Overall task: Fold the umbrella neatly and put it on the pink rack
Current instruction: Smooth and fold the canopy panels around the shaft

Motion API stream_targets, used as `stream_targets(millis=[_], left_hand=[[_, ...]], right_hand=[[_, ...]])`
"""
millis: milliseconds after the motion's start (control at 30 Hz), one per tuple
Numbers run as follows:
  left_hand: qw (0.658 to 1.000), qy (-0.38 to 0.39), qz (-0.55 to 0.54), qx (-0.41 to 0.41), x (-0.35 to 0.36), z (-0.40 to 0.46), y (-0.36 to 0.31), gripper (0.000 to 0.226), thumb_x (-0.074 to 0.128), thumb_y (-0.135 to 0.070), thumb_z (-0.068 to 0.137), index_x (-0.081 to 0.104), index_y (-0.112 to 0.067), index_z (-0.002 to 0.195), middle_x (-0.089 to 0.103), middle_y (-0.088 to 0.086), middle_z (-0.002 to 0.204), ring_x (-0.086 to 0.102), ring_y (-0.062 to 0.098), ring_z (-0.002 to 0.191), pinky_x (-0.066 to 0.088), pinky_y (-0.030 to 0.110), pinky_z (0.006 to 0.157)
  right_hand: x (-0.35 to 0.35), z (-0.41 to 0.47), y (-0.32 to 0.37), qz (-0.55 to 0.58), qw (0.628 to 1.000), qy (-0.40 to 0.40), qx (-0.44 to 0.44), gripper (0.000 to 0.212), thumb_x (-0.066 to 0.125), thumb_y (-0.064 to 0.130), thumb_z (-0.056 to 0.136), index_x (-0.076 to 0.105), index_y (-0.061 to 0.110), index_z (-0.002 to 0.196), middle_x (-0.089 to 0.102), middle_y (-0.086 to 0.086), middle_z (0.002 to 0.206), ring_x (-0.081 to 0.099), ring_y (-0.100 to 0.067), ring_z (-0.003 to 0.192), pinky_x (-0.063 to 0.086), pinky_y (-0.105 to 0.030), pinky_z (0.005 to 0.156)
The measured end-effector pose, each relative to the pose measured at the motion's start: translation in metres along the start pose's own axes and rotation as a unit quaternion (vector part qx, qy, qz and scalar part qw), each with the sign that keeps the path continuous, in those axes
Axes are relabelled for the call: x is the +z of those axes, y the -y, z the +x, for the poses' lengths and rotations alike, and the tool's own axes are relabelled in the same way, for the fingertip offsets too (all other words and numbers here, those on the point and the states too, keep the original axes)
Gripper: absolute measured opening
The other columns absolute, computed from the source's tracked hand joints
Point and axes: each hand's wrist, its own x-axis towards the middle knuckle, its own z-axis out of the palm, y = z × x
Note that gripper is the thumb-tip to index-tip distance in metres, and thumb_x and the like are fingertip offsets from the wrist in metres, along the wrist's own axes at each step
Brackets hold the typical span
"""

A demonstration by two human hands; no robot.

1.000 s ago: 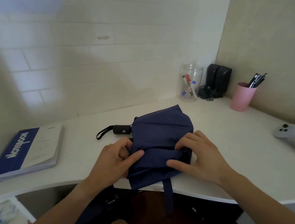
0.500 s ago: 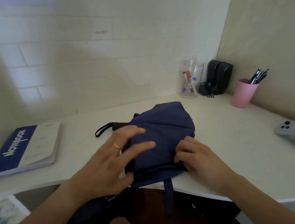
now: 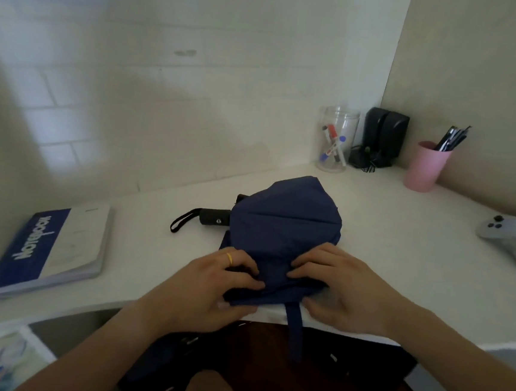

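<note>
Umbrella (image 3: pixel 285 229) on desk (image 3: pixel 402 239), near edge. Left hand (image 3: pixel 211 288) and right hand (image 3: pixel 339 289) close together, pinching canopy folds. Flatten pleats evenly, keep strap (image 3: pixel 295 332) free for wrapping. Pink rack not visible.

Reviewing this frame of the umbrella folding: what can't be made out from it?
- Pink rack: not in the head view at all; only a pink cup shows.
- Umbrella near edge: covered by the left hand and right hand.
- Strap end: lost in the dark under the desk.
- Handle logo: too small.
- Object at the right edge: cut off.
</note>
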Motion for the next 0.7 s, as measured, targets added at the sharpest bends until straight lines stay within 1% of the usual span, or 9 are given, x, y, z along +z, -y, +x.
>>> stream_targets(millis=[100, 233, 300, 367, 400, 433, 567, 633, 700], left_hand=[[1.000, -0.010, -0.005, -0.009, -0.001, 0.001, 0.001, 0.032, 0.060, -0.047, 0.098, 0.075, -0.031, 0.121, 0.058, -0.010, 0.112, 0.052, 0.001, 0.102, 0.047, 0.017, 0.088], [0.997, -0.046, -0.029, -0.063, 0.000, 0.006, 0.003, 0.027, 0.055, -0.039, 0.099, 0.075, -0.025, 0.111, 0.065, -0.011, 0.103, 0.057, 0.002, 0.094, 0.054, 0.031, 0.083], [0.997, -0.047, -0.011, -0.065, 0.001, 0.005, 0.001, 0.030, 0.060, -0.044, 0.097, 0.071, -0.025, 0.118, 0.064, -0.011, 0.111, 0.058, 0.003, 0.100, 0.054, 0.029, 0.088], [0.998, -0.025, 0.024, -0.048, 0.003, -0.001, -0.003, 0.049, 0.065, -0.060, 0.090, 0.068, -0.026, 0.125, 0.059, -0.009, 0.128, 0.057, 0.006, 0.113, 0.050, 0.025, 0.097], [0.998, -0.018, 0.038, -0.041, 0.004, -0.004, -0.006, 0.056, 0.066, -0.065, 0.087, 0.067, -0.025, 0.126, 0.059, -0.007, 0.134, 0.057, 0.009, 0.118, 0.050, 0.026, 0.099], [0.998, -0.018, 0.044, -0.036, 0.006, -0.007, -0.009, 0.057, 0.068, -0.066, 0.085, 0.067, -0.025, 0.125, 0.060, -0.006, 0.135, 0.058, 0.011, 0.120, 0.051, 0.028, 0.099], [0.998, -0.026, 0.043, -0.023, 0.007, -0.013, -0.014, 0.044, 0.070, -0.054, 0.087, 0.069, -0.024, 0.120, 0.066, -0.006, 0.128, 0.061, 0.013, 0.114, 0.055, 0.032, 0.093], [0.999, -0.030, 0.027, -0.032, 0.003, -0.015, -0.018, 0.051, 0.065, -0.066, 0.089, 0.071, -0.026, 0.120, 0.066, -0.008, 0.130, 0.059, 0.009, 0.118, 0.052, 0.027, 0.097], [0.998, -0.035, 0.016, -0.043, -0.001, -0.015, -0.021, 0.056, 0.055, -0.073, 0.092, 0.072, -0.029, 0.121, 0.064, -0.011, 0.134, 0.055, 0.004, 0.123, 0.048, 0.024, 0.102]], right_hand=[[0.005, 0.003, -0.006, -0.007, 1.000, -0.017, 0.000, 0.027, 0.062, 0.039, 0.092, 0.073, 0.028, 0.115, 0.066, 0.014, 0.120, 0.057, -0.006, 0.112, 0.050, -0.026, 0.096], [0.004, 0.015, -0.009, 0.002, 0.999, -0.036, 0.027, 0.022, 0.057, 0.037, 0.096, 0.073, 0.027, 0.108, 0.069, 0.015, 0.107, 0.059, -0.006, 0.101, 0.051, -0.031, 0.088], [0.004, 0.017, -0.007, 0.005, 0.999, -0.039, 0.029, 0.020, 0.058, 0.037, 0.094, 0.071, 0.028, 0.106, 0.068, 0.015, 0.103, 0.058, -0.008, 0.096, 0.051, -0.033, 0.085], [0.004, 0.011, 0.000, 0.008, 0.999, -0.043, 0.021, 0.022, 0.061, 0.037, 0.088, 0.069, 0.028, 0.107, 0.067, 0.015, 0.102, 0.058, -0.009, 0.096, 0.051, -0.032, 0.084], [0.005, 0.006, 0.003, 0.012, 0.999, -0.041, 0.015, 0.025, 0.063, 0.038, 0.085, 0.068, 0.028, 0.108, 0.066, 0.014, 0.103, 0.058, -0.009, 0.097, 0.051, -0.032, 0.085], [0.006, 0.001, 0.006, 0.019, 0.999, -0.037, 0.013, 0.027, 0.064, 0.037, 0.084, 0.067, 0.028, 0.110, 0.066, 0.015, 0.105, 0.059, -0.009, 0.098, 0.051, -0.032, 0.085], [0.008, -0.012, 0.018, 0.027, 0.999, -0.032, 0.017, 0.028, 0.065, 0.037, 0.088, 0.068, 0.029, 0.115, 0.066, 0.017, 0.112, 0.058, -0.006, 0.105, 0.050, -0.028, 0.090], [0.004, -0.013, 0.019, 0.039, 0.999, -0.024, 0.020, 0.030, 0.063, 0.034, 0.088, 0.071, 0.029, 0.116, 0.067, 0.017, 0.116, 0.058, -0.004, 0.108, 0.048, -0.026, 0.093], [-0.004, -0.010, 0.022, 0.087, 0.995, -0.016, 0.036, 0.030, 0.056, 0.039, 0.092, 0.074, 0.027, 0.114, 0.069, 0.017, 0.116, 0.059, -0.002, 0.108, 0.049, -0.026, 0.093]])
